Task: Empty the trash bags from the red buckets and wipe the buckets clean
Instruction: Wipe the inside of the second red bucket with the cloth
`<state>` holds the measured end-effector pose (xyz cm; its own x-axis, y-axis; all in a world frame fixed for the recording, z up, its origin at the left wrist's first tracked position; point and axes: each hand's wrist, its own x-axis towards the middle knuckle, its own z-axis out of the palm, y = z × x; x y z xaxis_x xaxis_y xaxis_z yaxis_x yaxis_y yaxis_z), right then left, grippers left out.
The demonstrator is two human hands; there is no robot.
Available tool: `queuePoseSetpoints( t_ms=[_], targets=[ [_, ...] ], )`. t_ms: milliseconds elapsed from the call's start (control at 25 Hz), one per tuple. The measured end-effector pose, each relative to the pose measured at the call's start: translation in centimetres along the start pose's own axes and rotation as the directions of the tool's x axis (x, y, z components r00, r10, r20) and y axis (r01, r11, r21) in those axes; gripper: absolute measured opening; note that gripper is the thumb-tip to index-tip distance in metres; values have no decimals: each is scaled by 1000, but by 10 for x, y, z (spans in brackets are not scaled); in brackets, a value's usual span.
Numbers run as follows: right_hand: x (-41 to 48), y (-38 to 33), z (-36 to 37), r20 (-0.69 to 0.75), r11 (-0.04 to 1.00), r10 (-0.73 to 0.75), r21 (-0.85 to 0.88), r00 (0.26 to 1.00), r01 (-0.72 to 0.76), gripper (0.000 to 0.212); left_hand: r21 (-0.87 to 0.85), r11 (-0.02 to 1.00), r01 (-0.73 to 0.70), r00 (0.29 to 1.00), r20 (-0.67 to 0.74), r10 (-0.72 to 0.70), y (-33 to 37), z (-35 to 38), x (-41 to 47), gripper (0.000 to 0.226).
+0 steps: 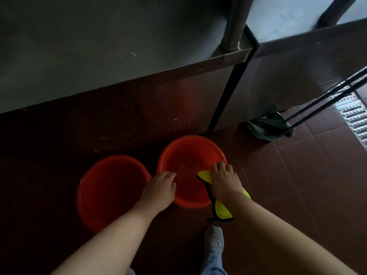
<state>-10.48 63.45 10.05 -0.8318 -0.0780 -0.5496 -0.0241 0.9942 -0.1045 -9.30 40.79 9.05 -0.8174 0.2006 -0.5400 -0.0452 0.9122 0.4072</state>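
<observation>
Right now your two hands are down by two red buckets that sit side by side on the dark red floor tiles (297,175). The buckets touch, or almost touch, at their rims.

Your left hand (158,187) reaches to the right bucket (190,153). Its fingers lie over the left side of that bucket's rim and point into it. You cannot tell from here if they curl round the rim or only rest on it.

Your right hand (222,181) is on the right side of the same bucket. It holds a yellow cloth (222,211) with a black edge. The fingers bend down over the cloth and press it on the rim. One end of the cloth pokes out by your thumb, inside the bucket. The other end hangs down under your wrist, outside the bucket.

The left bucket (111,185) stands just beside your left arm, and no hand touches it. It is dark inside both buckets.

Behind the buckets is a big steel counter (99,56). Off to the right a dark dustpan (268,128) with long thin poles stands on the floor. A metal drain grate (355,120) runs along the far right. One pale shoe (214,241) shows below the cloth.
</observation>
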Motion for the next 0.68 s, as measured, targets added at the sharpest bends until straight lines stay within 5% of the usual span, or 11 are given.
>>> queuePoseSetpoints(
  t_ms=[80,160,240,440,560,680],
  targets=[
    [15,22,2,26,1000,-20,16,999,20,51,-239,970,50,997,66,-35,32,11,16,47],
    [28,34,3,36,997,-71,27,997,70,60,-590,781,206,977,173,-127,65,14,31,48],
    [41,41,4,40,988,-139,72,989,136,63,-728,638,252,966,229,-120,84,18,50,49],
    [56,45,15,67,965,-221,162,973,208,92,-692,688,218,975,177,-132,86,30,75,26],
    [61,48,17,116,966,-214,170,970,193,110,-593,774,223,975,132,-180,67,29,87,38],
    [62,52,18,111,982,-166,115,980,153,102,-404,875,266,964,111,-241,48,26,94,53]
  ],
)
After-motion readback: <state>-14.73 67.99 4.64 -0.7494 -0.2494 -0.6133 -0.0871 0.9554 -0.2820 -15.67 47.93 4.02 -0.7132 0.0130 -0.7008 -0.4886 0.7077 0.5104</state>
